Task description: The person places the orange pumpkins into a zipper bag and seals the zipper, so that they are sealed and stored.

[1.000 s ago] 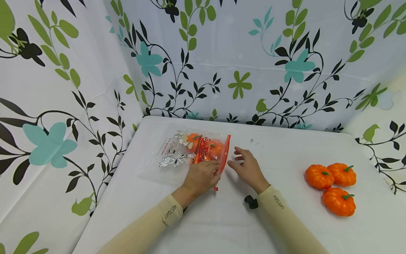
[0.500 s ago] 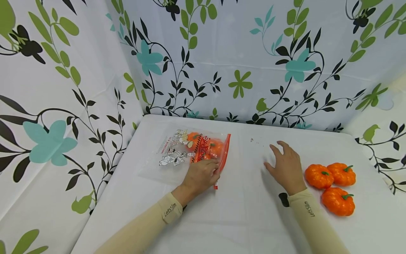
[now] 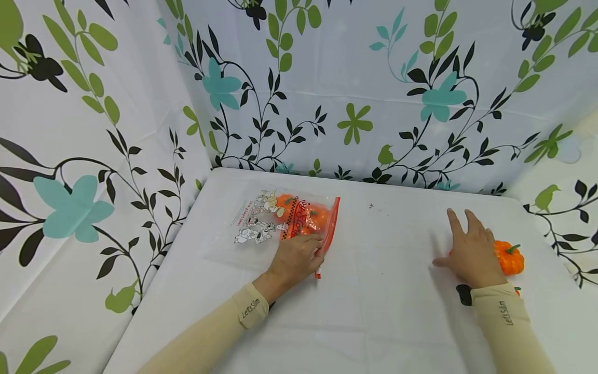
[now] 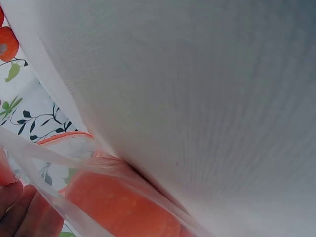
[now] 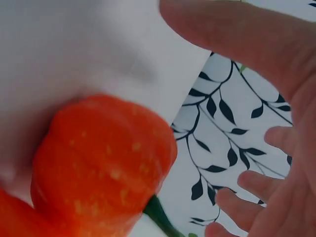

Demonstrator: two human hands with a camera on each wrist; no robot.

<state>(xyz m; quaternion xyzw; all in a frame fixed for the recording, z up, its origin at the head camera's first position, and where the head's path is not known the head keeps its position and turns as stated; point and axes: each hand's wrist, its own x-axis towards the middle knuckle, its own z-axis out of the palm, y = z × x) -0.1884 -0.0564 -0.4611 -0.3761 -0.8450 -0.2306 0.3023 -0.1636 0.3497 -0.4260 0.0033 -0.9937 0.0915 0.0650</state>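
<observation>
A clear zip bag [image 3: 257,252] with a red zip edge, red lettering and cartoon figures lies on the table. Small orange toy pumpkins [image 3: 319,217] show through its plastic. My left hand [image 3: 295,258] grips the bag near its red edge; in the left wrist view its fingers [image 4: 37,215] are at the bag's mouth. Over at the right, my right hand [image 3: 473,255] is spread above loose pumpkins and touches none. One orange pumpkin [image 5: 103,158] with a green stem sits just below the palm in the right wrist view. Another pumpkin [image 3: 508,258] shows beside the hand; others are mostly hidden under hand and wrist.
A white cloth covers the table [image 3: 374,322]. Behind it and on the left hangs a curtain [image 3: 299,93] printed with leaves and flowers. A few tiny dark specks lie near the table's back edge.
My right hand has moved away from the bag, rightward across the table, to over the loose pumpkins. The left hand and the bag have stayed in place.
</observation>
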